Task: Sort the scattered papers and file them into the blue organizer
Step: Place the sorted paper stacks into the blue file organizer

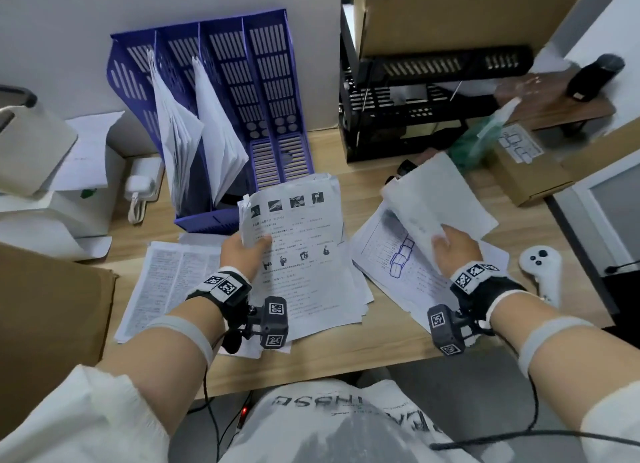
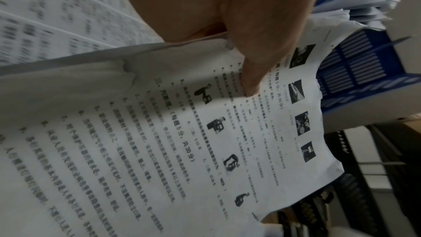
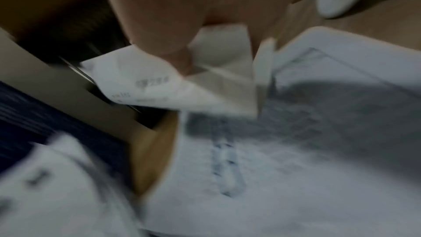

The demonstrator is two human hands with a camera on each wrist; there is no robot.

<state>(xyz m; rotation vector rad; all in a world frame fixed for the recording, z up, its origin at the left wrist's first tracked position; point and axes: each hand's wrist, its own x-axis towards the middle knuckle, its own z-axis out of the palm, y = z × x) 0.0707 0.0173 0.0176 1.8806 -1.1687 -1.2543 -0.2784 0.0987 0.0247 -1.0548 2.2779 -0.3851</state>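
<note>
Head view looks steeply down over desk (image 1: 381, 351); wrist views sit close along each hand, sharing blue organizer (image 1: 242, 91).

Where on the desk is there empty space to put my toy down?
Bare desk shows along the near edge between the two paper piles, and a strip between the organizer and the black rack. The middle is crowded with papers.

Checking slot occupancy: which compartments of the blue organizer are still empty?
The two rightmost compartments of the blue organizer hold nothing; their slatted floors show. The two leftmost each hold leaning white papers.
</note>
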